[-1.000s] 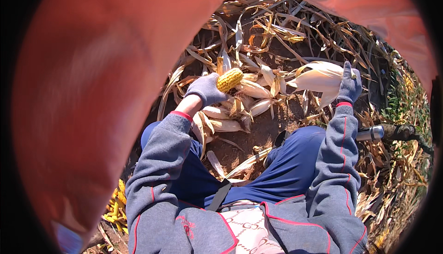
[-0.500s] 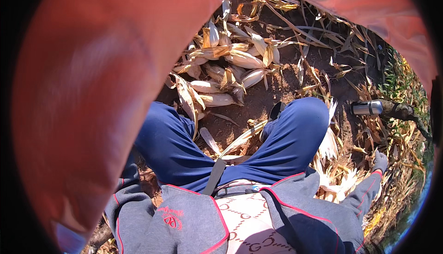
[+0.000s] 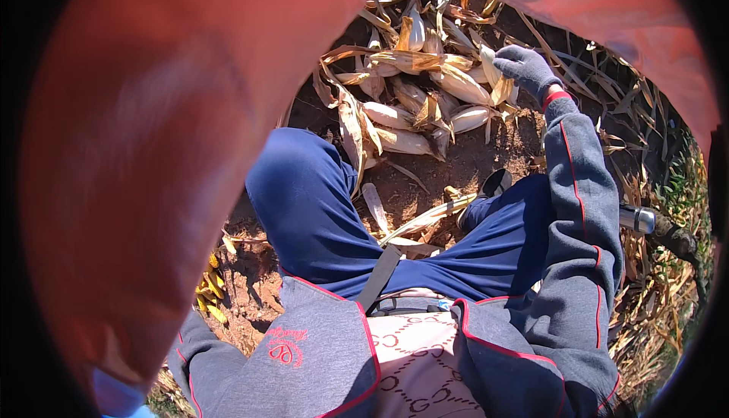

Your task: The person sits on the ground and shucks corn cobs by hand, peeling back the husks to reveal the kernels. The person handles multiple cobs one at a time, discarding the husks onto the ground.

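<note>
My right hand [image 3: 527,71], in a grey glove, is stretched out to the right side of a pile of corn ears [image 3: 463,86] still in their dry, pale husks. Its fingers reach leftward beside an upright husked ear [image 3: 488,65] at the pile's edge. They look extended, and I cannot make out whether they touch that ear. Of my left arm only the grey sleeve [image 3: 199,353] shows at the lower left; that hand is out of sight.
Bare yellow corn ears [image 3: 211,289] lie on the soil at left. A metal flask [image 3: 637,218] lies beyond my right sleeve. Dry stalks and leaves [image 3: 600,76] cover the far right. My bent legs [image 3: 311,190] flank the near ground. A blurred red sheet [image 3: 152,152] blocks the left and top.
My right hand has swung from low at the right side, by the loose husks, up and forward to the corn pile. The view has shifted, and yellow ears now show at left.
</note>
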`<action>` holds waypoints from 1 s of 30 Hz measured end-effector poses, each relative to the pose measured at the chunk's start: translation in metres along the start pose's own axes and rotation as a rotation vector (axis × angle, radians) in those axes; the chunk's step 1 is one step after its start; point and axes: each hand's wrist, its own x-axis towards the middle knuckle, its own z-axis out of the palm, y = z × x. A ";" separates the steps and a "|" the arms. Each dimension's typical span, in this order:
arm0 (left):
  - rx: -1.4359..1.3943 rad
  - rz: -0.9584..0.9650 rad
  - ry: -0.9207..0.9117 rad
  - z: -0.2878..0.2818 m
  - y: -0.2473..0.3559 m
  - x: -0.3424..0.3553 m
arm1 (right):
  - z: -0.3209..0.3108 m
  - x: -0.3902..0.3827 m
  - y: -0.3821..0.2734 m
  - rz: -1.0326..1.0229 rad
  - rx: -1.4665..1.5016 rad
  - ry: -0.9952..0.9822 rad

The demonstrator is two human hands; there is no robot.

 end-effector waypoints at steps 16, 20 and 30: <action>-0.398 1.028 -1.018 0.183 0.308 -0.463 | 0.264 0.018 -0.026 0.163 -0.443 -0.509; -0.195 1.306 -1.118 0.239 0.308 -0.509 | 0.263 0.018 -0.011 0.350 -0.468 -0.472; 0.751 1.662 -0.847 0.261 0.303 -0.514 | 0.222 0.018 -0.045 -0.098 -0.395 -0.216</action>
